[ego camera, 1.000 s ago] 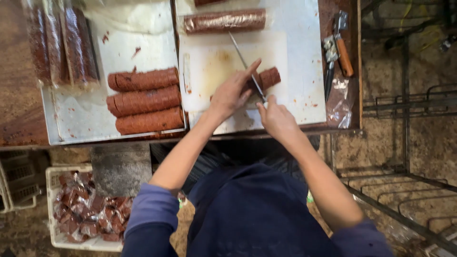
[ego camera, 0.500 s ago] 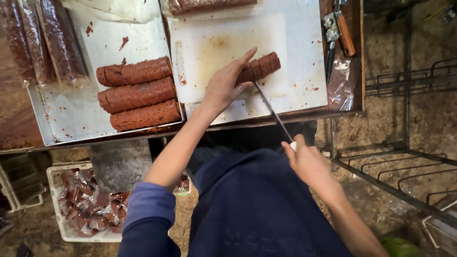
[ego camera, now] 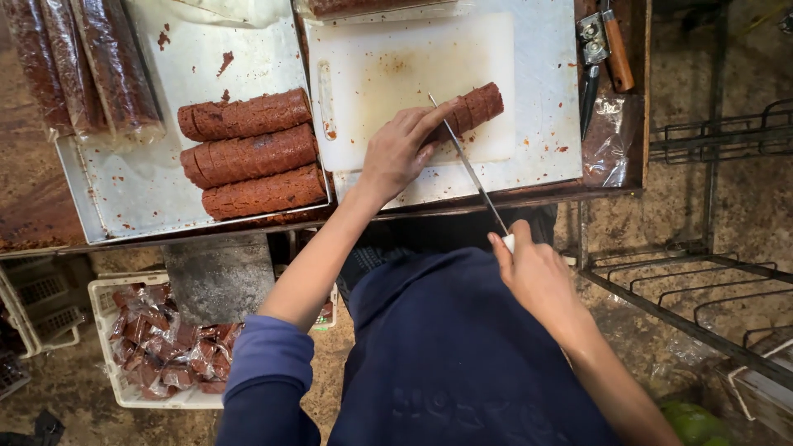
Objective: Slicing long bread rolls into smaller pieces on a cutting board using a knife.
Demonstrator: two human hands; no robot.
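My left hand [ego camera: 398, 152] presses on the near end of a reddish-brown roll [ego camera: 472, 107] lying on a white cutting board [ego camera: 396, 74]. My right hand [ego camera: 535, 277] grips the white handle of a long thin knife [ego camera: 467, 165], pulled back off the table toward my body; the blade's tip sits against the roll beside my left fingers. Three sliced brown rolls [ego camera: 248, 154] lie side by side on a metal tray [ego camera: 132, 190] at the left.
Wrapped rolls [ego camera: 74, 66] lie at the tray's far left. Another wrapped roll [ego camera: 363, 7] is at the board's far edge. Tools [ego camera: 607, 49] and a plastic bag [ego camera: 607, 140] sit at right. A white crate [ego camera: 157, 347] of wrapped pieces stands on the floor; metal racks [ego camera: 702, 281] at right.
My right hand has drawn the knife back from over the roll toward my body, blade sliding through. My left hand stays on the roll. The view has shifted slightly.
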